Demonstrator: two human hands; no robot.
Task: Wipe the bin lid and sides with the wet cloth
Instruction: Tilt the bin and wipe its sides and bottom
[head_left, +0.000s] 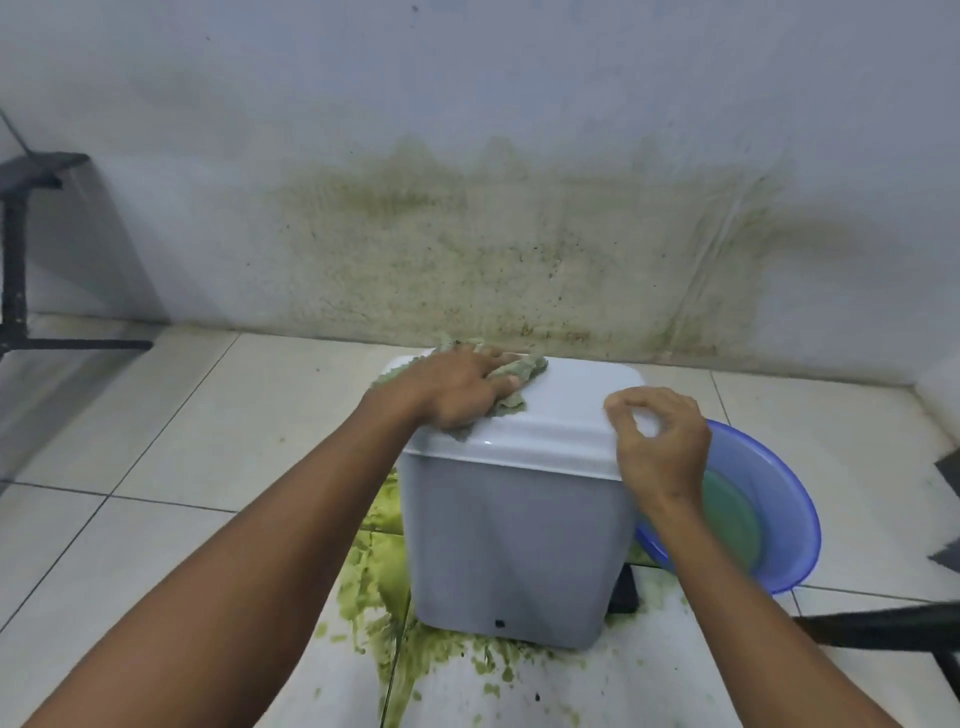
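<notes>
The white bin (514, 545) stands on the tiled floor (156, 441), close to the wall. The left hand (457, 387) lies flat on the wet cloth (527, 365), with its fingers spread and pressing down. The cloth is on the far left corner of the bin lid (566, 400). It is bunched up and looks green from the dirt. I think the hand is flat so it can push the cloth hard across the lid.

The right hand (660, 447) is at the near right corner of the bin lid. Its fingers are curled, and the thumb and first finger are close together. I cannot tell if it grips the edge or only rests there. It may be keeping the bin from sliding.

A blue basin (795, 499) sits just right of the bin, with greenish water (732, 514) in it. It is likely there so the cloth can be dipped again.

Green mess (384, 587) lies on the floor at the left and front of the bin, touching its foot. The cloth could pick up more dirt there when the sides are wiped low down. Behind the bin the wall (519, 249) has green stains. It is near, so the back side looks hard to reach. A black pedal (623, 590) sticks out low on the right of the bin. A black stand (21, 249) is far off to the left of the bin.
</notes>
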